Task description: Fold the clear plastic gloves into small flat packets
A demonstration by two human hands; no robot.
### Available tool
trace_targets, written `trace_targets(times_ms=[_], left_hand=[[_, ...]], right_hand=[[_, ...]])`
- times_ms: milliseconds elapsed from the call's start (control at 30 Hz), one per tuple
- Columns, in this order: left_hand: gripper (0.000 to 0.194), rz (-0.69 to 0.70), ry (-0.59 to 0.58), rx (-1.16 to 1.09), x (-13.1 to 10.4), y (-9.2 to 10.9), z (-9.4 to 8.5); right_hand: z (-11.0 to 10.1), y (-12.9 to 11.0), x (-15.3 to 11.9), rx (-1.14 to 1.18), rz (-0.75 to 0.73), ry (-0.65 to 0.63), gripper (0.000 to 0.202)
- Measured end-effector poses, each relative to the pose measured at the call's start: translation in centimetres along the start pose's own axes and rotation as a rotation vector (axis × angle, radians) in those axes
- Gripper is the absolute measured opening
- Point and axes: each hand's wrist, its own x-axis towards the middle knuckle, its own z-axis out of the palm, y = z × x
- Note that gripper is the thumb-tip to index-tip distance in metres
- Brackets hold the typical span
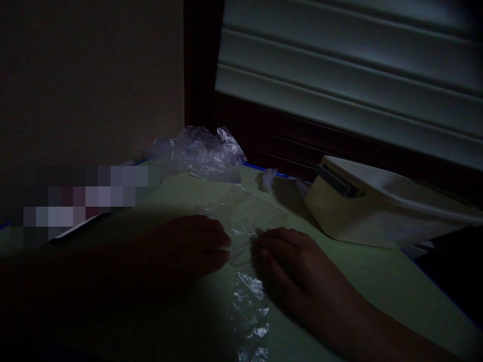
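Note:
Between my hands a thin, clear plastic bag lies across the pale green table. Its crinkled lower part stretches towards me and catches the light. My left hand, deep in shadow, has its fingers together and closed at the bag's left edge. On the right side, my right hand is curled, with its fingertips closed on the plastic. The exact grip of both hands is hard to make out in the dark. More flat clear plastic is spread just beyond my fingers.
A heap of crumpled clear plastic sits at the table's far corner, with a small crumpled piece to its right. A cream plastic bin with a dark handle stands at the right. Left, a blurred-out object lies by the wall.

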Motion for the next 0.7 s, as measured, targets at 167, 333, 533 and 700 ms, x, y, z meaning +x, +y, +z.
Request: trace_targets(times_ms=[167,333,533,700], left_hand=[[0.030,0.056,-0.023,-0.093,-0.1,-0.2,0.2],[0.030,0.049,-0.027,-0.178,0.2,-0.4,-0.1],[0.034,0.088,-0.004,-0.203,0.3,-0.5,-0.3],[0.027,0.096,-0.008,-0.189,0.1,-0.4,0.0]], right_hand=[[0.7,-0.7,-0.4,0.222,-0.092,0.100,0.020],[-0.1,-1.5,-0.4,0.469,-0.186,0.059,0.013],[-1.6,-0.3,-0.3,0.378,-0.208,-0.205,0.036],[-1.7,-0.2,0.0,0.292,-0.196,-0.266,0.015]])
